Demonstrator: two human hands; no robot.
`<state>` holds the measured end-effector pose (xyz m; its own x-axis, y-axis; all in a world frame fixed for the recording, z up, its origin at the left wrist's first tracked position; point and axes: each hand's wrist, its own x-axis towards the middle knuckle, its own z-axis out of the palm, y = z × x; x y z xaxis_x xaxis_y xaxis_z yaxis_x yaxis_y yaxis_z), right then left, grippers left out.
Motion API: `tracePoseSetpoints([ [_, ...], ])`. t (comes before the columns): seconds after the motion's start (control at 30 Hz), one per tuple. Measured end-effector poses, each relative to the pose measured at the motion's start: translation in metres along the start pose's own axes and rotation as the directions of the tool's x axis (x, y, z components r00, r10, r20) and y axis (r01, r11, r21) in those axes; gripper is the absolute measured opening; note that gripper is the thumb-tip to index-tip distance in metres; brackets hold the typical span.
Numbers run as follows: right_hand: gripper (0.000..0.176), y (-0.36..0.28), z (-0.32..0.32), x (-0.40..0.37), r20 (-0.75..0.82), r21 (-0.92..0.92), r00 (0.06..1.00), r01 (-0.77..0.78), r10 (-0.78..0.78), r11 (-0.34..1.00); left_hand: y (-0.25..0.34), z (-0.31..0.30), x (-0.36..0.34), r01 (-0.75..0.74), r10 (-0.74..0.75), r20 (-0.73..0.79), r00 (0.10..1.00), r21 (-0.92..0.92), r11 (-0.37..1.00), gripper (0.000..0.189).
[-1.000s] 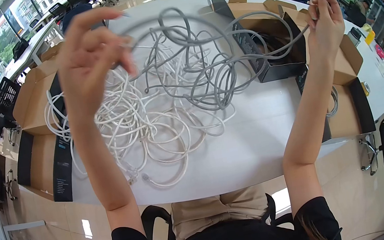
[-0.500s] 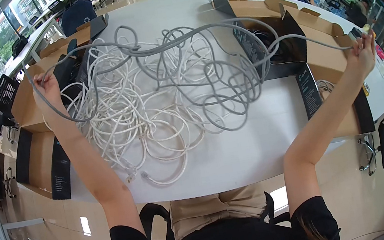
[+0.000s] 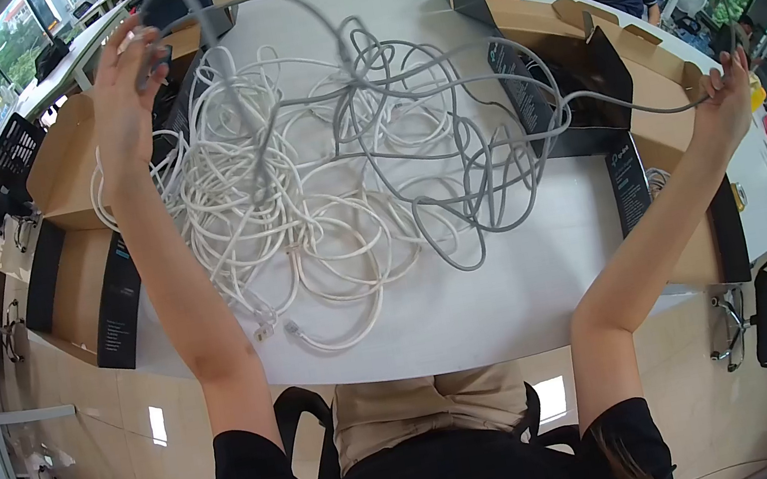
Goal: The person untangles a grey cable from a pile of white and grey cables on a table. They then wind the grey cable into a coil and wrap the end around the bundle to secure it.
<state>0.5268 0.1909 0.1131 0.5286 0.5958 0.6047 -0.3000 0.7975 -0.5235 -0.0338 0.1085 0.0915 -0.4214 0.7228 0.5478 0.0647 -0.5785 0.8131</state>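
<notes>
While the left hand (image 3: pixel 133 66) and right hand (image 3: pixel 724 93) each pinch the gray cable (image 3: pixel 353 80), pulling harder could tighten its loops or drag the tangled white cables (image 3: pixel 237 183) along.

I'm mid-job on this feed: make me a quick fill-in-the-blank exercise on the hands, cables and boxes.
1. The left hand and right hand both hold a cable coloured ____.
2. The cable heap beside the left forearm is coloured ____.
3. In the picture, the hand raised higher is the person's ____ one.
4. The box at the table's right edge has its lid ____.

Missing words: gray; white; left; open.
</notes>
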Motion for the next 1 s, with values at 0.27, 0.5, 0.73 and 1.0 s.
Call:
tracePoseSetpoints([
  [0.27,0.022,-0.002,0.041,-0.024,0.081,-0.156,0.995,-0.044,0.057,0.987,-0.005,0.03,-0.008,-0.219,-0.005,0.466,0.885,0.425,0.878,0.023],
  [0.5,0.023,0.012,0.074,-0.05,0.377,-0.529,0.911,0.065,0.166,0.846,-0.003,0.041,-0.017,-0.06,-0.189,0.566,0.803,0.392,0.918,0.047],
  [0.73,0.02,0.039,0.117,-0.097,0.737,-0.613,0.661,0.565,0.141,0.553,0.011,0.055,-0.028,0.038,-0.221,0.622,0.751,0.293,0.955,0.045],
  [1.0,0.017,0.055,0.134,-0.143,0.931,-0.341,0.208,0.788,0.299,0.512,0.007,0.054,-0.027,0.187,-0.239,0.508,0.827,0.151,0.971,0.028],
])
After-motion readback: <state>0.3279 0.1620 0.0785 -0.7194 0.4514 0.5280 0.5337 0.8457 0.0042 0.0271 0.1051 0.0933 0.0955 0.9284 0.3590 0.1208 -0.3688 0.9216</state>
